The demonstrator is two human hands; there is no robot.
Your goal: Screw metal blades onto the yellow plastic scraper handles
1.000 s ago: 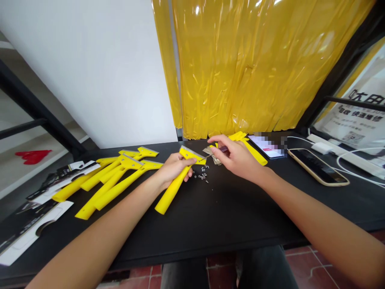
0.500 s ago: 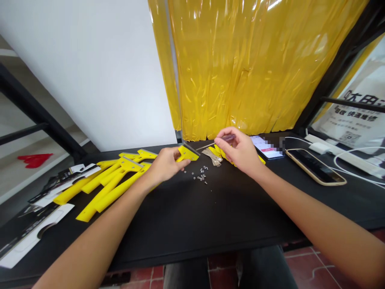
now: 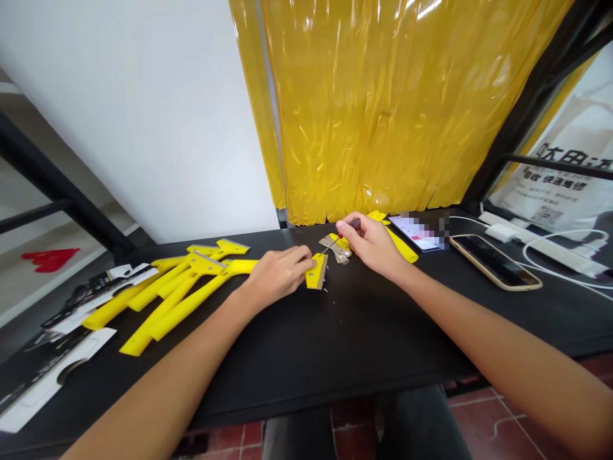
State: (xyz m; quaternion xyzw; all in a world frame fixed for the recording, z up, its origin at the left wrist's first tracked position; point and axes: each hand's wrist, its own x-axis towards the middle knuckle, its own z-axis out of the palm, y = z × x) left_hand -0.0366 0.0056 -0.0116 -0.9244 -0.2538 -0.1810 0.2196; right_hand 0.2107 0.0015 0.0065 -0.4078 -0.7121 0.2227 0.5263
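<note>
Left hand (image 3: 282,271) closed on the scraper (image 3: 315,273), which is over the table (image 3: 345,345) near loose screws (image 3: 325,290). Right hand (image 3: 373,241) pinches the screwdriver (image 3: 355,223), tip at the scraper head's far end; contact cannot be confirmed. Step in hand judged to be screw work; next move calls for a steady head and a squarely seated tip.

Yellow plastic triangular-headed scraper (image 3: 313,273): handle hidden by left hand (image 3: 282,271). Dark-red-handled screwdriver (image 3: 355,223) mostly covered by right hand (image 3: 374,243); tip contact unclear. Black-and-white cardboard packaging (image 3: 38,397) cut off, left edge.
</note>
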